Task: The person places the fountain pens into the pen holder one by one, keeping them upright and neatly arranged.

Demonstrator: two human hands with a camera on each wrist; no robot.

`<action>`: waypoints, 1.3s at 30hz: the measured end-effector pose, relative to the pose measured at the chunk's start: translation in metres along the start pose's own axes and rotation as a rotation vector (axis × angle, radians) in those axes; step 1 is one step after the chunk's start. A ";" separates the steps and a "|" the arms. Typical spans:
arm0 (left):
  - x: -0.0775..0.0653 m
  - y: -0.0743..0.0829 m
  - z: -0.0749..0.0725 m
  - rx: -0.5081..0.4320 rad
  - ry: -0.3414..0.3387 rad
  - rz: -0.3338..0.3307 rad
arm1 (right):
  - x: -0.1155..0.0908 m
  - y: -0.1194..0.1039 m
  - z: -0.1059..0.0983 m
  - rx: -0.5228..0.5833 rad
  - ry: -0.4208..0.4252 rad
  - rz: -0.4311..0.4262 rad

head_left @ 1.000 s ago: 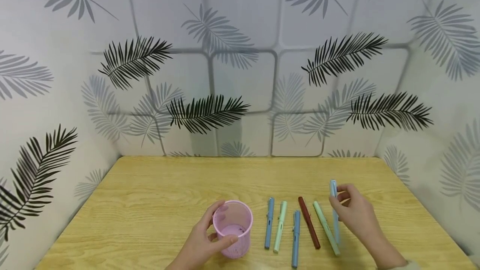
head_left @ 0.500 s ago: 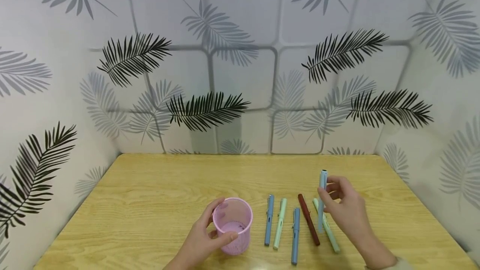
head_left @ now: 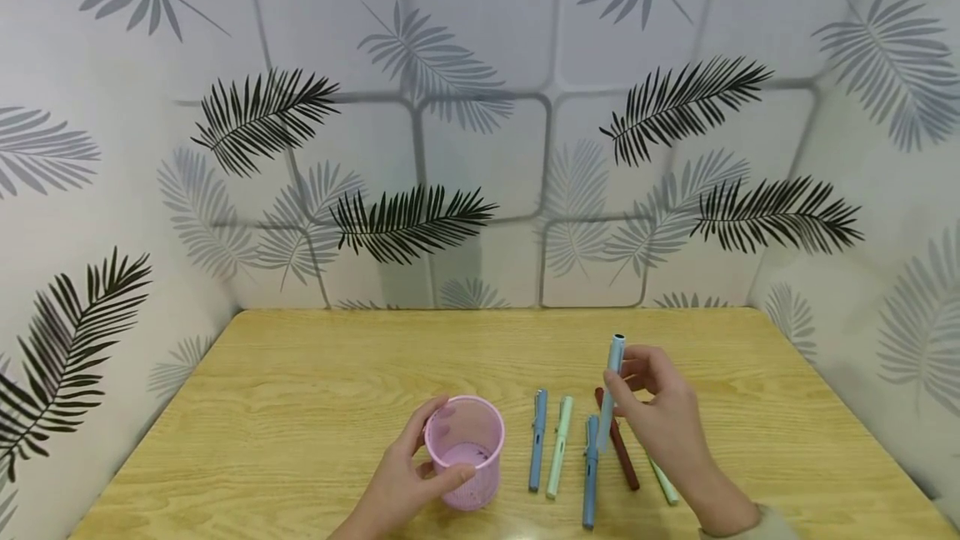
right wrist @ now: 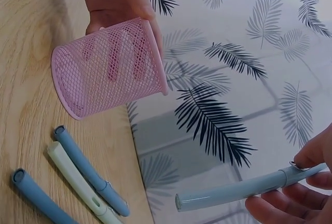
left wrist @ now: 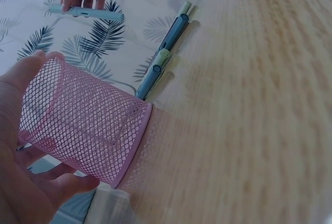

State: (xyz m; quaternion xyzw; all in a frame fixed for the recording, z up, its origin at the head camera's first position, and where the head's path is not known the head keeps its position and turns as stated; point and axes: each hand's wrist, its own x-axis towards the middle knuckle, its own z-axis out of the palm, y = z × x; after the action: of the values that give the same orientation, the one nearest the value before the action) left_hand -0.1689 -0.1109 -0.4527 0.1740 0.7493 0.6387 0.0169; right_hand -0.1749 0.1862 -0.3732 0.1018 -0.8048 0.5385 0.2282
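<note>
My left hand [head_left: 401, 477] grips a pink mesh pen cup [head_left: 483, 482], thumb at the front and fingers round its far side. The cup stands upright on the table, and only its mesh bottom shows inside. Raised over the pens, my right hand [head_left: 663, 419] pinches a light blue pen [right wrist: 228, 190] between thumb and fingers, close to upright in the head view. Below it lie two darker blue pens [head_left: 538, 440], a pale green pen [head_left: 560, 447], a dark red pen [head_left: 624, 457] and another green pen [head_left: 663, 482], partly hidden by the hand.
The pens lie in a loose row on the wood-grain table [head_left: 300, 390], to the right of the cup. Behind the table's far edge rises a pale wall covering [head_left: 480, 165] printed with grey and black leaves; it also closes in both sides.
My right hand has moved left with the light blue pen, from beside the rightmost green pen to over the dark red and blue ones. The left hand and cup have stayed put.
</note>
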 end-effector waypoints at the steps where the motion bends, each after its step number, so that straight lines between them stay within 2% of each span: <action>1: 0.000 0.000 0.000 -0.001 0.000 -0.001 | 0.000 -0.001 0.001 0.011 0.005 -0.001; 11: -0.001 0.001 -0.001 -0.004 0.010 -0.005 | 0.000 -0.009 0.017 0.165 0.020 -0.121; 18: -0.001 0.002 -0.001 0.003 0.014 -0.005 | 0.002 -0.015 0.031 0.222 0.027 -0.175; 29: -0.001 0.001 -0.002 -0.006 0.021 0.020 | 0.006 -0.030 0.058 0.315 -0.045 -0.262; 34: 0.000 -0.001 -0.001 -0.008 0.008 0.007 | 0.007 -0.033 0.072 0.349 -0.041 -0.321; 39: -0.001 -0.002 0.001 -0.007 0.002 -0.013 | 0.005 -0.039 0.080 0.387 -0.068 -0.293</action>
State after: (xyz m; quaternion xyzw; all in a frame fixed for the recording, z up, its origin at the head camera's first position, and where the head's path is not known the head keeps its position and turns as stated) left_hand -0.1687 -0.1107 -0.4551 0.1683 0.7482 0.6414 0.0209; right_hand -0.1840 0.0975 -0.3640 0.2772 -0.6704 0.6400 0.2530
